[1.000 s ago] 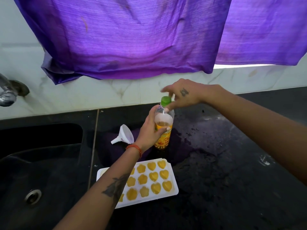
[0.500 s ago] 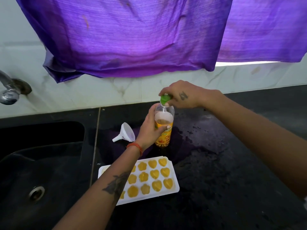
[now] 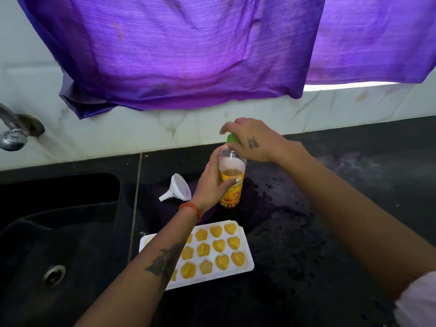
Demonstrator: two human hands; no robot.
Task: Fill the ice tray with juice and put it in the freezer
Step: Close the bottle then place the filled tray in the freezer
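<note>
From the head camera, the left hand (image 3: 210, 185) is wrapped round the middle of the juice bottle (image 3: 231, 185), fingers curled on its yellow label, holding it upright on the black countertop (image 3: 330, 232). The right hand (image 3: 250, 140) reaches in from the right and pinches the green cap (image 3: 232, 138) at the bottle's neck, fingers bent over the top of it. The bottle is clear above the label, with orange juice showing part of the way up.

Nearer the camera, the white ice tray (image 3: 245, 267) lies flat on the counter, its heart and flower pockets filled with yellow-orange juice; the left forearm crosses over its left end. A white funnel (image 3: 178, 191) lies on its side just left of the bottle, apart from the tray.

The counter looks wet and smeared around the bottle. To the left sits a dark sink (image 3: 59, 232) with a metal drain (image 3: 54, 274), and a tap (image 3: 11, 133) on the pale marble wall. A purple cloth (image 3: 177, 55) hangs above
</note>
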